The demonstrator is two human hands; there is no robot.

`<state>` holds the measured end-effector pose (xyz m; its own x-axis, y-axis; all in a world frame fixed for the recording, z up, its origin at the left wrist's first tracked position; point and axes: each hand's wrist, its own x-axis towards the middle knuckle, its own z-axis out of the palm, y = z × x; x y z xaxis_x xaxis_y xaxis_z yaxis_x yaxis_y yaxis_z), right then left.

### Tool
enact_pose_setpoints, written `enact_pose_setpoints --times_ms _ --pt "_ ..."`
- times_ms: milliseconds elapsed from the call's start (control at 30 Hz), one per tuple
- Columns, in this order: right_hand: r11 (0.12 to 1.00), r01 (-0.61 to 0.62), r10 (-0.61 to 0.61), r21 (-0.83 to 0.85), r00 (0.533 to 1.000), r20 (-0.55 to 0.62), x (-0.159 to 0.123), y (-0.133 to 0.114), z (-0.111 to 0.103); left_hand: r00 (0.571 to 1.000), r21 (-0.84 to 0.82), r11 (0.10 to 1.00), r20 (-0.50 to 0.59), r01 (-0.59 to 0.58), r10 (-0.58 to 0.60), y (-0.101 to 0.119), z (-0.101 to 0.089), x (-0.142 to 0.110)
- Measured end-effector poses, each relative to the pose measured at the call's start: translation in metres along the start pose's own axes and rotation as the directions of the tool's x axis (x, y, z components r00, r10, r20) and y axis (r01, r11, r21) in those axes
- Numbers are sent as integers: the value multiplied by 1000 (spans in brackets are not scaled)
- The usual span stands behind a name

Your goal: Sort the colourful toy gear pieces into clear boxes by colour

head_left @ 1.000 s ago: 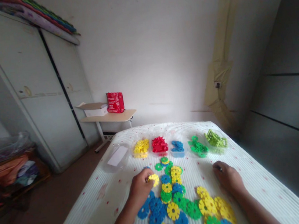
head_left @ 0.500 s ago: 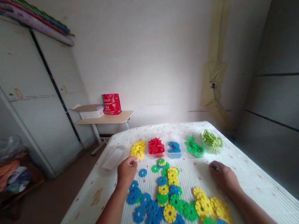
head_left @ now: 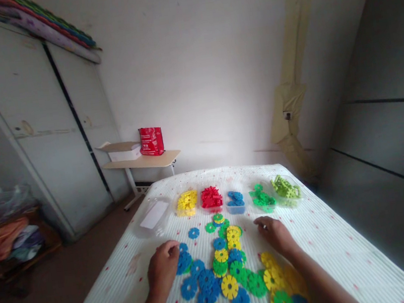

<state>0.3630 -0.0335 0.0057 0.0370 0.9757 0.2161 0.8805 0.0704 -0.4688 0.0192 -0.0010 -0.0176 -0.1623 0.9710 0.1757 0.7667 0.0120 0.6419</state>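
Observation:
My left hand (head_left: 162, 267) is beside a cluster of blue flower-shaped discs (head_left: 183, 263). Its fingers are loosely bent, with nothing visible in them. Over the right part of the table, my right hand (head_left: 276, 234) has its fingers stretched to the left, near an overlapping row of yellow discs (head_left: 233, 238); I see nothing in it. Between the hands lie more blue discs (head_left: 207, 283) and green discs (head_left: 257, 284). My right forearm passes beside a pile of yellow discs (head_left: 273, 278). One blue disc (head_left: 194, 233) lies alone beyond my left hand.
Along the far side stand clear boxes of yellow pieces (head_left: 187, 202), red pieces (head_left: 211, 198), blue pieces (head_left: 235, 200), green pieces (head_left: 263, 198) and light-green pieces (head_left: 285, 188). A clear container (head_left: 154, 215) with a white sheet is at left. Behind stands a side table (head_left: 147, 161) with a red bag (head_left: 151, 141).
My left hand went to the yellow box with a yellow disc, then came back without it to the blue discs. My right hand has moved left, towards the middle discs.

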Motion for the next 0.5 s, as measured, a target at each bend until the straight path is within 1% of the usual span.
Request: enact_pose_setpoints --times_ms 100,233,367,500 --pt "996 79 -75 -33 992 104 11 -23 9 1000 38 999 -6 7 -6 2 0 -1" --pt "989 140 -130 -41 974 184 23 -42 19 1000 48 999 -12 3 -2 2 -1 -2" --pt "990 142 -133 -23 962 239 30 -48 26 1000 44 999 -1 6 -5 1 -1 -2" --pt "996 83 -85 19 973 216 30 -44 29 1000 35 999 13 12 -13 3 -1 -2"
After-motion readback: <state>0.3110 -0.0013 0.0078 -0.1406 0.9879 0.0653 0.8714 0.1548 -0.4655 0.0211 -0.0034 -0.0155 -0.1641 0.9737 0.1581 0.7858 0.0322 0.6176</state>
